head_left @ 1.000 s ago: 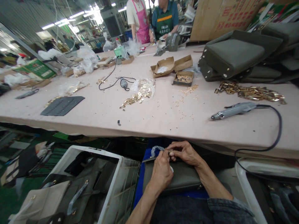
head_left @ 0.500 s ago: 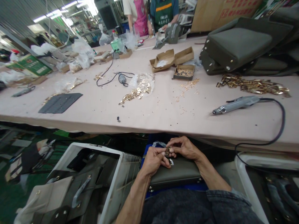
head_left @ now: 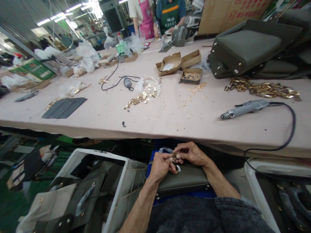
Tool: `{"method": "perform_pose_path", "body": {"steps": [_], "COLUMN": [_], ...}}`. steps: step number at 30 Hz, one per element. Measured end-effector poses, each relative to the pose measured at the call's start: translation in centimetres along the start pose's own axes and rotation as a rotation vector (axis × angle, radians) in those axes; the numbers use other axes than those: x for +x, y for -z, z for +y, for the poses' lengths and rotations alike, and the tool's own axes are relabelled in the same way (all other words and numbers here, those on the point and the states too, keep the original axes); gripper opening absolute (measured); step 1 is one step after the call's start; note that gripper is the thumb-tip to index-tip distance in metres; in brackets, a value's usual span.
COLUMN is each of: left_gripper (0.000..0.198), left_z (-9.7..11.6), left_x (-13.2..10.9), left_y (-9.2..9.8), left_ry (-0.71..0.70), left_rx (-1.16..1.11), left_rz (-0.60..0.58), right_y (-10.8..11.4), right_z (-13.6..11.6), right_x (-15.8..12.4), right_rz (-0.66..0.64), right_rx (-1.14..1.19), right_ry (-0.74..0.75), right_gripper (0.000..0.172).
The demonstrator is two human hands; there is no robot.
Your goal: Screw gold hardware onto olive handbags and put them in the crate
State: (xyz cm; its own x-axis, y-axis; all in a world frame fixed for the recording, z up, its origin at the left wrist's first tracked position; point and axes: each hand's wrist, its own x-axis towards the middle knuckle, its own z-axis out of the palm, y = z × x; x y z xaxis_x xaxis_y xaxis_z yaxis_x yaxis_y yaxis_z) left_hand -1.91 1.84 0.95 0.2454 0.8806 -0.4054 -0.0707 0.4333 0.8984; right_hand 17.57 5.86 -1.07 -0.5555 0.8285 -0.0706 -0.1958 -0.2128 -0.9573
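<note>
On my lap lies a dark olive handbag [head_left: 184, 178], its metal studs facing me. Above it my left hand [head_left: 160, 165] and my right hand [head_left: 193, 154] meet, both closed with fingertips pinched around a small gold metal fitting [head_left: 174, 157]. A second shiny metal piece [head_left: 178, 168] shows just below my left fingers, at the bag's upper side. The fingers cover much of the fitting, so its exact shape is hidden.
An electric screwdriver [head_left: 243, 109] lies on the table [head_left: 155, 123], its cable hanging over the edge. Behind are gold fittings [head_left: 264, 89], a box of screws [head_left: 190, 81] and stacked bags [head_left: 247, 48]. White crates [head_left: 125, 165] with bags flank me. Two people stand across the table.
Both hands stay together at the gold fitting, with only a slight shift of the fingers. The camera view has moved a little.
</note>
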Motion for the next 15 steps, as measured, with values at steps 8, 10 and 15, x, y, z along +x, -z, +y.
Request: {"method": "perform_pose_path", "body": {"steps": [8,10,15], "left_gripper": [0.032,0.030,0.026], "left_z": [-0.37,-0.42,-0.61], "left_x": [0.21,0.32,0.54], "left_y": [-0.36,-0.45,-0.48], "left_ry": [-0.028,-0.040,-0.040], "left_rx": [0.022,0.031,0.035], "left_rz": [0.038,0.049,0.077], "right_y": [0.05,0.02,-0.09], "right_z": [-0.16,-0.30,-0.75], "right_x": [-0.10,-0.07,0.01], "right_rz": [0.007,0.006,-0.023], "right_rx": [-0.020,-0.033,-0.033], "right_ry": [-0.009,-0.005,0.004], "right_gripper": [0.024,0.024,0.025]}}
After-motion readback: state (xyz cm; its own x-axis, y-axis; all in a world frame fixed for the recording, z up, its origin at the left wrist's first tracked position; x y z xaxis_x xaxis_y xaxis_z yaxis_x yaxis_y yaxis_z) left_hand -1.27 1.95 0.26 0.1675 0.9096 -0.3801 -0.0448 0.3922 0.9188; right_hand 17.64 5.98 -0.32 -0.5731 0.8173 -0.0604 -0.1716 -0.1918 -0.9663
